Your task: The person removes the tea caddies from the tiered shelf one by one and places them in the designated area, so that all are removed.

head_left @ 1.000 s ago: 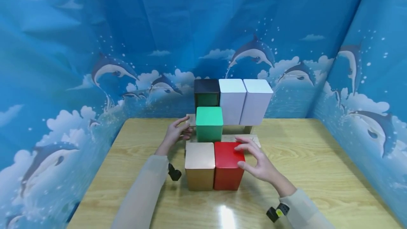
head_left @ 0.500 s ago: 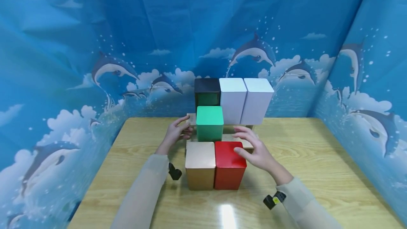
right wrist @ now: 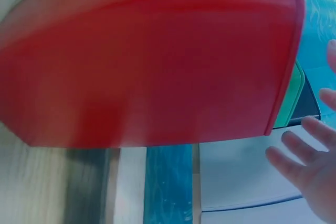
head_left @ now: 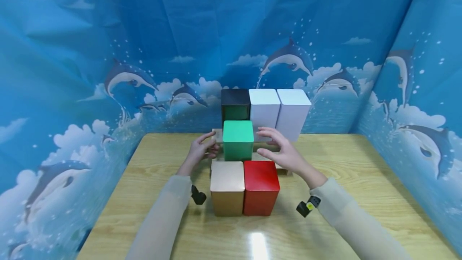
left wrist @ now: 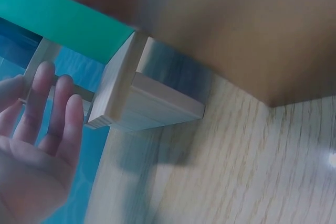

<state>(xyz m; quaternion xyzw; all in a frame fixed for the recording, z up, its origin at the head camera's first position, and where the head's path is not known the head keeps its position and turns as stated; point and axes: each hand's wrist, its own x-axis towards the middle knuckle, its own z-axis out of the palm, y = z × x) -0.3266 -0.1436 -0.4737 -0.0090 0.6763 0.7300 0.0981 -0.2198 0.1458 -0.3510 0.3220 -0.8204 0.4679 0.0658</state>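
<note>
In the head view a green box [head_left: 238,139] stands on the middle step of a wooden stepped stand [head_left: 218,135]. My left hand [head_left: 200,150] is by the stand's left side with fingers loosely bent; whether a fingertip touches the wood I cannot tell. The left wrist view shows those fingers [left wrist: 72,129] in front of the stand's wooden bar, holding nothing. To the right of the green box my right hand [head_left: 281,149] is spread, thumb and fingers apart. In the right wrist view its fingers [right wrist: 286,165] hold nothing, with a red box [right wrist: 157,72] filling much of the picture.
A gold box [head_left: 227,189] and the red box stand side by side on the wood-grain table [head_left: 144,196], in front of the stand. Behind are a black box [head_left: 235,101] and two white boxes [head_left: 264,111] on the top step. A dolphin-print backdrop [head_left: 180,31] encloses the table.
My right hand has moved from above the red box, forward and slightly left, to beside the green box. The left hand and the boxes look unmoved.
</note>
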